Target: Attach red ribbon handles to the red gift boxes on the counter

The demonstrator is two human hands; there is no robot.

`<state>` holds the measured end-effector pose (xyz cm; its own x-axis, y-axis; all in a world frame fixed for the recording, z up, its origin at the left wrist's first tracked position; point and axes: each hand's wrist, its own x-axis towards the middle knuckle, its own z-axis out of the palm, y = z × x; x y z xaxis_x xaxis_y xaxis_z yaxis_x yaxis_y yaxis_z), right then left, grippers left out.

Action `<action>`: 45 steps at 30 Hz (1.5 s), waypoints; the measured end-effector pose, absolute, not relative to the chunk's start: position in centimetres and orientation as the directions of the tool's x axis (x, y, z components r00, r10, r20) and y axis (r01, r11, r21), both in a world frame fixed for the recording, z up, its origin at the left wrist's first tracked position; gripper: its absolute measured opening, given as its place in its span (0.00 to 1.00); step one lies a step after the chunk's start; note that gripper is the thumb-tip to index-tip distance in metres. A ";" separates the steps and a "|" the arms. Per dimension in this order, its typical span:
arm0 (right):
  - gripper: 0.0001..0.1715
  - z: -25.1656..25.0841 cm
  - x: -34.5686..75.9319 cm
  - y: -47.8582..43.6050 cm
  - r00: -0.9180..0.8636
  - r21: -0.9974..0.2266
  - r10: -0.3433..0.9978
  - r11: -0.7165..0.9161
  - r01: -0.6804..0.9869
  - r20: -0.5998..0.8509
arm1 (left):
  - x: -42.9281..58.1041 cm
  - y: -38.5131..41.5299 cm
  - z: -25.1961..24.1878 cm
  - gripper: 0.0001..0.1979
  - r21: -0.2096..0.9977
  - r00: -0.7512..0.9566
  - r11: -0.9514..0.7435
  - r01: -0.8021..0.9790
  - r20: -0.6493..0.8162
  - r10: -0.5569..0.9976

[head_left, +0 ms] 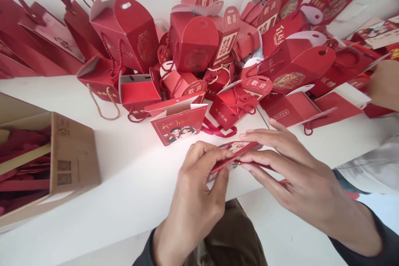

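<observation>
A small red paper gift box (245, 146), pressed nearly flat, is held between my two hands above the near edge of the table. My left hand (199, 183) pinches its left end between thumb and fingers. On the other end, my right hand (299, 176) has fingers along the top and at the opening between the panels. Part of the box is hidden by my fingers. Just beyond stands an open red gift box (179, 126) with a cartoon couple printed on its front. To its right sits a red box with rope handles (232, 108).
Many red gift boxes (199, 41) crowd the back of the white table (124, 158). Tall red bags (46, 37) lean at the back left. A cardboard carton (76, 156) with red paper pieces inside stands at left. Another person's blurred hand (385, 85) shows at the right edge.
</observation>
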<state>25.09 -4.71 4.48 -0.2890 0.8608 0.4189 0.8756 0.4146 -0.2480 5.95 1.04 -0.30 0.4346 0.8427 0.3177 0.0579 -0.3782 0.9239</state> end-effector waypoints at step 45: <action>0.16 5.4 29.1 0.3 -0.357 -0.493 0.934 0.310 0.813 -0.003 | 5.4 1.3 -0.6 0.07 0.908 0.527 -0.417 -0.041 0.374 0.763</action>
